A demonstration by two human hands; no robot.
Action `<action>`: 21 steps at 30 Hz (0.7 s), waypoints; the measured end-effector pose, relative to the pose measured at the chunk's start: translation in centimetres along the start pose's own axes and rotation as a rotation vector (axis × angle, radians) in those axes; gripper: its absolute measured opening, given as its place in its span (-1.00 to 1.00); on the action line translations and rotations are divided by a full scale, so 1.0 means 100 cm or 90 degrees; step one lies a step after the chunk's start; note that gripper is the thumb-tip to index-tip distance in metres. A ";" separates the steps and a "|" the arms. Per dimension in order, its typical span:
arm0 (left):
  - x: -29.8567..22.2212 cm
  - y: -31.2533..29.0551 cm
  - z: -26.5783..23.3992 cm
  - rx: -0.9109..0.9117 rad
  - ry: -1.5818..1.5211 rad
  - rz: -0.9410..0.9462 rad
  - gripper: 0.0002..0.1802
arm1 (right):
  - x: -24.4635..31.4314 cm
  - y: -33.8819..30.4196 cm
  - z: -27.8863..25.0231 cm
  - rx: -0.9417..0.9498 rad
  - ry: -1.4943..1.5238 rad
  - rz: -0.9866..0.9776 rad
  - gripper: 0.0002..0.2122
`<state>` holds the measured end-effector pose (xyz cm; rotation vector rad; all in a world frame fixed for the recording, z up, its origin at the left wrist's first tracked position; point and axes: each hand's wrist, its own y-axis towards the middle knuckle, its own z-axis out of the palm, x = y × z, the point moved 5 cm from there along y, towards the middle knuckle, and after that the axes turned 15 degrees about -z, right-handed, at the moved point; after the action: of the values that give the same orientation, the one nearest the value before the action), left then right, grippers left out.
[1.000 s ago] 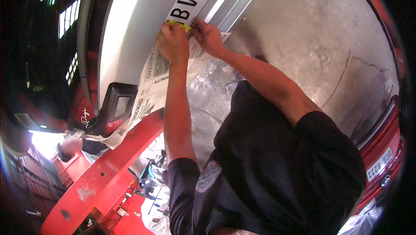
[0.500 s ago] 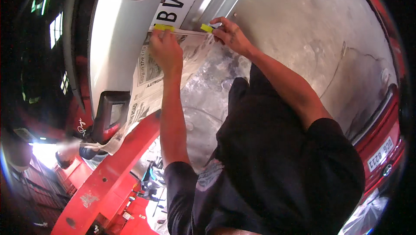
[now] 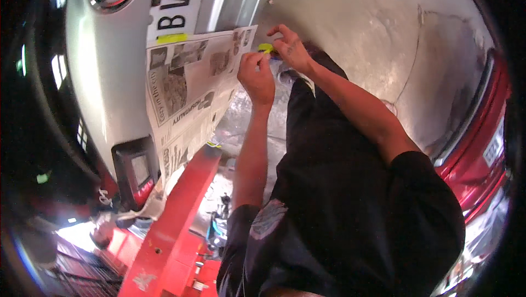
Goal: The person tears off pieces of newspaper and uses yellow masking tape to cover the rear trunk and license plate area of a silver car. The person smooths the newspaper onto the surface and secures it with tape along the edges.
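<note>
My right hand [image 3: 294,51] pinches bright yellow tape [image 3: 266,48] between thumb and fingers, the index finger raised. Close beside it is my left hand [image 3: 257,80], its thumb and fingertips pressed together at the tape's lower edge. Whether a full roll sits behind the fingers is hidden. A sheet of newspaper [image 3: 189,80] hangs over the rear of a silver car [image 3: 90,78], just left of my left hand. One yellow tape strip [image 3: 172,38] fixes its upper edge below the licence plate [image 3: 178,6].
A red metal beam [image 3: 170,226] slants across the lower left. The car's rear lamp [image 3: 139,171] is beside the newspaper. A red car [image 3: 476,171] stands at the right. Another person [image 3: 101,231] is at the far lower left. Worn grey floor [image 3: 350,12] spreads beyond my hands.
My left hand has left the tape strip on the newspaper's edge and moved right to the tape at my right hand. The strip stays stuck. My view has shifted, showing more newspaper.
</note>
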<state>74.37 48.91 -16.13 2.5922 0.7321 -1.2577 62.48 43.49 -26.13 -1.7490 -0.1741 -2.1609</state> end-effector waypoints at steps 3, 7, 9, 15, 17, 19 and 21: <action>0.018 -0.016 0.010 -0.005 0.008 0.046 -0.92 | -0.027 -0.019 -0.011 -0.052 -0.026 0.012 -0.72; 0.036 0.004 -0.029 -0.066 -0.009 0.047 -0.93 | -0.083 -0.076 -0.049 -0.114 -0.089 0.164 -0.75; 0.043 0.022 -0.042 0.000 0.017 -0.004 -0.91 | -0.088 -0.090 -0.047 -0.064 -0.037 0.128 -0.73; 0.077 0.015 -0.006 0.241 0.014 -0.172 -0.88 | -0.048 -0.058 0.006 0.016 -0.015 -0.058 -0.75; 0.088 0.019 0.005 0.259 0.072 -0.169 -0.88 | -0.073 -0.056 0.006 0.017 -0.049 -0.038 -0.81; 0.096 0.021 0.018 0.263 0.122 -0.104 -0.86 | -0.090 -0.055 -0.002 0.014 -0.089 -0.028 -0.84; 0.103 0.016 0.031 0.253 0.161 0.020 -0.78 | -0.100 -0.060 -0.016 0.010 -0.133 -0.025 -0.83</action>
<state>78.37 50.05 -26.15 3.1120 0.5162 -1.1807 60.68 50.51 -35.35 -1.9768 -0.2784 -1.9932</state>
